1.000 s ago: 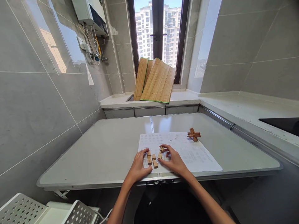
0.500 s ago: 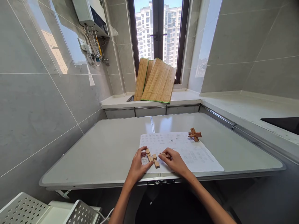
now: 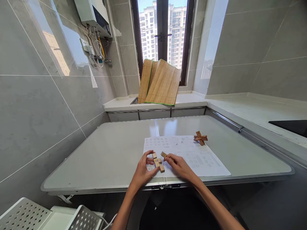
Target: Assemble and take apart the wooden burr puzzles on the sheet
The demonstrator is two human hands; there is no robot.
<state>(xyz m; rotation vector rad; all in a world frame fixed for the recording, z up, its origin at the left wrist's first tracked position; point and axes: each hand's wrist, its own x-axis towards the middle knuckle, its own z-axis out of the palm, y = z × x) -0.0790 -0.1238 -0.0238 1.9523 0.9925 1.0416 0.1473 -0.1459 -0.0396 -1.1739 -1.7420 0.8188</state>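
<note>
My left hand (image 3: 142, 168) grips a notched pale wooden puzzle piece (image 3: 156, 162) between thumb and fingers, low over the printed sheet (image 3: 203, 161). Against its right side sits a second pale wooden piece (image 3: 162, 168); whether the two interlock I cannot tell. My right hand (image 3: 177, 164) pinches another pale wooden piece (image 3: 163, 154), whose squared end points up and left just beyond the others. The fingers hide the rest of that piece. At the sheet's far right corner stands a darker brown wooden cross-shaped puzzle (image 3: 200, 138), apart from both hands.
The sheet lies on a white folding table (image 3: 107, 153) with a latch (image 3: 165, 186) at its front edge. Bamboo mats (image 3: 164, 83) lean against the window behind. A white perforated basket (image 3: 24, 214) stands low at left. A counter (image 3: 240, 102) runs along the right.
The left hand's pieces have shifted slightly right and turned more upright. My right hand has raised and tilted its piece, so its end now shows above the others. The brown cross has not moved.
</note>
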